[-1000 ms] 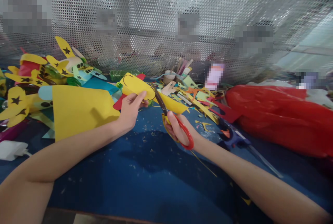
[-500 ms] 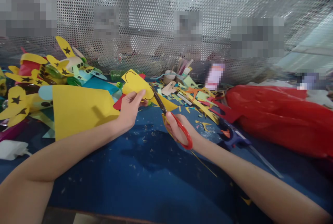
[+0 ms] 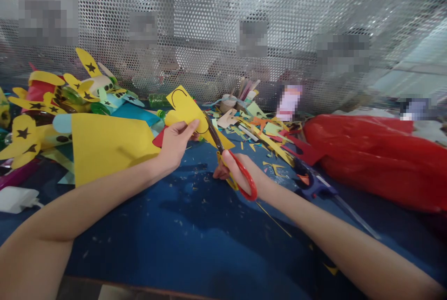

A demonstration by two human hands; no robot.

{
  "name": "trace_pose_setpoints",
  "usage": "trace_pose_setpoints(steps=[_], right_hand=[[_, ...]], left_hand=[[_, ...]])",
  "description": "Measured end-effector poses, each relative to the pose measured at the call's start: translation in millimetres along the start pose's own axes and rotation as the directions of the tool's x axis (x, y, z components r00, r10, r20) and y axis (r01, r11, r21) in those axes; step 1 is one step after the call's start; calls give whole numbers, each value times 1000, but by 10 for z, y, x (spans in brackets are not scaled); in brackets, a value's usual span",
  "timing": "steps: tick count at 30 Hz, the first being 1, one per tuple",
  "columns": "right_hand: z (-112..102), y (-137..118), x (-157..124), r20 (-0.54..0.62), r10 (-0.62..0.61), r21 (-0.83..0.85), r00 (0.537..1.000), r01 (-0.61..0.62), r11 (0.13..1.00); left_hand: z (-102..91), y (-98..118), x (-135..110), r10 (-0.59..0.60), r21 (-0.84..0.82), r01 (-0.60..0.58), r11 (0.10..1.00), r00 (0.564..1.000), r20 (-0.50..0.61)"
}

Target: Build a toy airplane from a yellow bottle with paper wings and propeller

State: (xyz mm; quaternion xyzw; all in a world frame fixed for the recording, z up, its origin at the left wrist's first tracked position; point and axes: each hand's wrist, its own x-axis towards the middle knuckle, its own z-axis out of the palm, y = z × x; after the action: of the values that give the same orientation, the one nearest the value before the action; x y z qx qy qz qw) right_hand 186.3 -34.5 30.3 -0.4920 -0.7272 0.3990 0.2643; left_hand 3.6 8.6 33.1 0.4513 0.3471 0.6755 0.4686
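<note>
My left hand (image 3: 175, 144) pinches a yellow paper piece (image 3: 186, 109) that bears a black curved line, holding it up above the blue table (image 3: 195, 235). My right hand (image 3: 237, 174) grips red-and-yellow-handled scissors (image 3: 232, 163), fingers through the loops. The scissor blades reach up into the right edge of the yellow piece. A larger yellow sheet (image 3: 104, 146) lies on the table under my left forearm.
Yellow paper planes with black stars (image 3: 52, 100) are piled at the left. Coloured paper scraps (image 3: 265, 135) litter the middle back, next to a cup of sticks (image 3: 230, 100). A red plastic bag (image 3: 377, 156) lies at the right, a glue gun (image 3: 314, 183) before it. A perforated metal screen (image 3: 223, 25) stands behind.
The yellow piece has been turned and lifted a little in my left hand. The scissors have worked further along its edge, and the strip hanging at its right has shrunk.
</note>
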Motion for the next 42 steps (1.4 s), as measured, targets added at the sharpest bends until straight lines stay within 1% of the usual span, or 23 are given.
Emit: trace_pose_setpoints(steps=[4,8,11,15,21,27,33,38,42], right_hand=[[-23,-25,-8,-2,-14,-29,1000,14,999],[-33,-42,-18,-5,-35,-81,999,35,996],[-28,-31,-19,-26,-69,-90,997,66,994],[-26,-8,-18,-33,-79,-103,996,76,992],[-25,31,-15,-28,-72,-87,997,69,994],[-36,-7,-15,-29,-68,-80,997,66,995],[-37,-29,-3,-29,-65,-62,997,63,996],[-31,-29,-9,-40,-76,-49,996,74,996],[-21,24,0,-47,-73,-13,996,73,997]], left_hand=[[5,-3,-35,22,60,-25,998,998,53],[13,5,-61,28,99,-33,995,998,52],[12,15,-66,37,122,-44,991,998,59],[7,22,-62,58,158,-67,985,997,58],[-11,7,-43,90,165,-101,981,993,70],[-23,24,-60,98,233,-109,966,993,58],[-5,70,-99,115,277,-134,951,990,81],[11,81,-109,84,257,-97,961,995,61],[11,62,-115,59,239,-76,968,995,76]])
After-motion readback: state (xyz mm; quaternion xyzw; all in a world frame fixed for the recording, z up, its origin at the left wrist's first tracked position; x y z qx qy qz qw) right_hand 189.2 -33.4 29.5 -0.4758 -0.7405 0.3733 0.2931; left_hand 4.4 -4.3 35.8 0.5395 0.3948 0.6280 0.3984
